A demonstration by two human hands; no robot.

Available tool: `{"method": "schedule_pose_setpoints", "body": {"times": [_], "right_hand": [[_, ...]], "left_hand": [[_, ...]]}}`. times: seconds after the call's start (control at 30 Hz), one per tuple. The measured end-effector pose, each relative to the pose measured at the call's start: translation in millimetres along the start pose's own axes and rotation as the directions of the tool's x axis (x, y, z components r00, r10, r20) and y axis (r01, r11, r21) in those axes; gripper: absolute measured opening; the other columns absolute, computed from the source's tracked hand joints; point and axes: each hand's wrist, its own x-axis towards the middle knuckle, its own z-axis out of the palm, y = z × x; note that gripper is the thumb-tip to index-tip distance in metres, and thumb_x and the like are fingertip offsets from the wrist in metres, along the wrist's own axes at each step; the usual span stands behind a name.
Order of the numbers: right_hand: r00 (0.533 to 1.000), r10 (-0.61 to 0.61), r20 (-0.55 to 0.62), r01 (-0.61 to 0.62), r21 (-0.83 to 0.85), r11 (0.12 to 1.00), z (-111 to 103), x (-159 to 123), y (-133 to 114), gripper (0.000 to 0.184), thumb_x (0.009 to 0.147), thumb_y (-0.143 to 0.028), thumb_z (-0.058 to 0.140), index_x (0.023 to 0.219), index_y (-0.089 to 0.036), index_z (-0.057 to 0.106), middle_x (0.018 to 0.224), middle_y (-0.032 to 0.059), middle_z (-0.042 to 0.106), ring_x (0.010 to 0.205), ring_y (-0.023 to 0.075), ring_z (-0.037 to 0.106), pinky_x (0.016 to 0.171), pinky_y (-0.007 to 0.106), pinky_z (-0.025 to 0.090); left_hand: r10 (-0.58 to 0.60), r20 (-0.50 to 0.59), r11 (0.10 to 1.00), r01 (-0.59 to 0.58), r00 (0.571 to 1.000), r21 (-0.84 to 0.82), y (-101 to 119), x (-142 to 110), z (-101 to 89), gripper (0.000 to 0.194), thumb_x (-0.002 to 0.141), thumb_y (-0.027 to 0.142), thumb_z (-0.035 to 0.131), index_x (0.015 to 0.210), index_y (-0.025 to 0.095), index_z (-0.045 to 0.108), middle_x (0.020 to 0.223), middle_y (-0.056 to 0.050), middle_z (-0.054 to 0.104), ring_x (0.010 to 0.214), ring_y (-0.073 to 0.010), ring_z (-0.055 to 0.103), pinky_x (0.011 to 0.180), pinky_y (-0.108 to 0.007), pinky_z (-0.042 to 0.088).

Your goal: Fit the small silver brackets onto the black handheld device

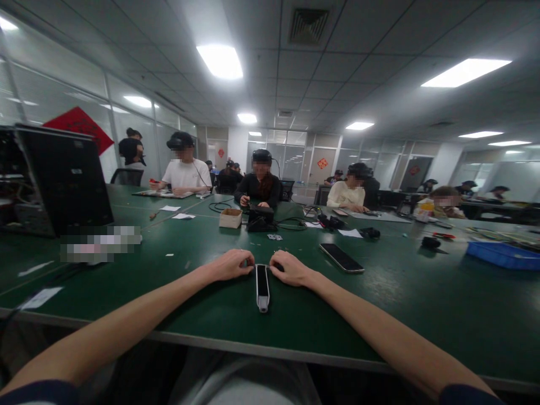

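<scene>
A slim white-and-black device [262, 289] lies on the green tabletop [422, 298], its narrow end toward six o'clock. The left hand [234, 264] lies at its ten o'clock, the right hand [292, 269] at its two o'clock, both just beside its far end; the fingers of each curl inward, and whether they grip anything cannot be told. Farther out: phone [341, 257], two o'clock; cardboard box [230, 220], eleven o'clock; blue tray [493, 262], three o'clock.

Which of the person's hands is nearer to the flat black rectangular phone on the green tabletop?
Right. The right hand is to the left of the phone, apart from it; the left hand is farther left, across the slim white-and-black device.
</scene>
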Motion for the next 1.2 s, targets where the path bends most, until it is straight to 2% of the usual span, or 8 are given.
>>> {"method": "schedule_pose_setpoints", "body": {"times": [0.23, 0.37, 0.47, 0.6, 0.7, 1.0, 1.1, 1.2], "right_hand": [[0.999, 0.029, 0.019, -0.029, 0.005, 1.0, -4.4, -1.3, -4.3, 0.011, 0.083, -0.022, 0.05, 0.08, -0.015, 0.057, 0.08, 0.0042, 0.056, 0.073, 0.0134, 0.047, 0.068, 0.027, 0.038], [0.997, 0.072, -0.035, -0.073, -0.023, 0.997, -5.7, -0.2, -5.1, 0.014, 0.085, -0.022, 0.047, 0.081, -0.015, 0.059, 0.081, 0.0044, 0.057, 0.076, 0.0142, 0.048, 0.073, 0.028, 0.037], [0.978, 0.176, -0.108, -0.18, -0.021, 0.984, -2.8, 2.1, 2.3, 0.019, 0.087, -0.02, 0.042, 0.082, -0.015, 0.059, 0.085, 0.0054, 0.058, 0.081, 0.0149, 0.049, 0.075, 0.027, 0.036], [0.914, 0.349, -0.208, -0.37, -0.073, 0.926, 5.7, 5.7, 22.8, 0.017, 0.083, -0.015, 0.043, 0.089, -0.016, 0.059, 0.092, 0.0068, 0.058, 0.088, 0.0166, 0.048, 0.078, 0.028, 0.035], [0.884, 0.418, -0.208, -0.445, -0.105, 0.889, 10.8, 7.5, 37.5, 0.022, 0.08, -0.015, 0.046, 0.098, -0.017, 0.059, 0.1, 0.0078, 0.056, 0.095, 0.0183, 0.047, 0.081, 0.029, 0.035], [0.862, 0.491, -0.128, -0.506, -0.138, 0.851, 13.4, 8.8, 45.1, 0.026, 0.084, -0.033, 0.048, 0.103, -0.021, 0.061, 0.105, 0.008, 0.055, 0.099, 0.021, 0.046, 0.082, 0.033, 0.034], [0.849, 0.513, -0.129, -0.527, -0.131, 0.839, 12.8, 9.6, 44.1, 0.027, 0.083, -0.037, 0.05, 0.098, -0.019, 0.063, 0.101, 0.0087, 0.057, 0.095, 0.0206, 0.048, 0.08, 0.033, 0.036], [0.861, 0.487, -0.15, -0.504, -0.122, 0.855, 12.4, 10.6, 44.5, 0.026, 0.083, -0.039, 0.051, 0.09, -0.018, 0.065, 0.096, 0.0097, 0.058, 0.091, 0.0215, 0.049, 0.076, 0.034, 0.038]], "left_hand": [[0.02, -0.006, 1.0, -0.02, 1.0, -0.01, -3.0, -0.7, 0.5, 0.019, 0.085, 0.032, 0.05, 0.096, 0.018, 0.057, 0.086, -0.002, 0.062, 0.073, -0.0135, 0.058, 0.066, -0.022, 0.041], [0.013, 0.002, 1.0, -0.013, 1.0, 0.016, -2.4, -0.5, -0.7, 0.02, 0.085, 0.033, 0.05, 0.097, 0.018, 0.057, 0.085, -0.002, 0.063, 0.073, -0.0141, 0.058, 0.066, -0.023, 0.041], [0.008, 0.004, 1.0, -0.008, 1.0, 0.03, -1.9, -0.3, -0.6, 0.02, 0.084, 0.034, 0.051, 0.096, 0.019, 0.058, 0.085, -0.002, 0.063, 0.072, -0.0143, 0.058, 0.065, -0.023, 0.04], [0.012, 0.008, 0.999, -0.012, 1.0, 0.044, -1.5, 0.1, 0.4, 0.021, 0.084, 0.034, 0.051, 0.096, 0.019, 0.059, 0.085, -0.002, 0.063, 0.071, -0.0139, 0.057, 0.065, -0.023, 0.04], [0.008, 0.015, 0.999, -0.008, 1.0, 0.042, -0.6, -0.1, -0.4, 0.02, 0.084, 0.034, 0.05, 0.095, 0.019, 0.059, 0.085, -0.002, 0.063, 0.072, -0.0139, 0.057, 0.066, -0.023, 0.041], [-0.022, 0.045, 0.999, 0.021, 0.999, 0.032, 8.5, -1.6, -7.0, 0.02, 0.084, 0.032, 0.049, 0.095, 0.018, 0.058, 0.087, -0.003, 0.062, 0.076, -0.0149, 0.057, 0.067, -0.023, 0.042], [-0.029, 0.041, 0.999, 0.028, 0.999, 0.033, 9.1, -1.8, -6.6, 0.019, 0.084, 0.031, 0.049, 0.095, 0.018, 0.058, 0.087, -0.002, 0.061, 0.076, -0.0147, 0.057, 0.066, -0.023, 0.042], [-0.028, 0.028, 0.999, 0.027, 0.999, 0.034, 8.1, -2.1, -5.6, 0.019, 0.083, 0.031, 0.05, 0.094, 0.019, 0.058, 0.086, -0.003, 0.062, 0.074, -0.0149, 0.057, 0.065, -0.023, 0.042]]}}
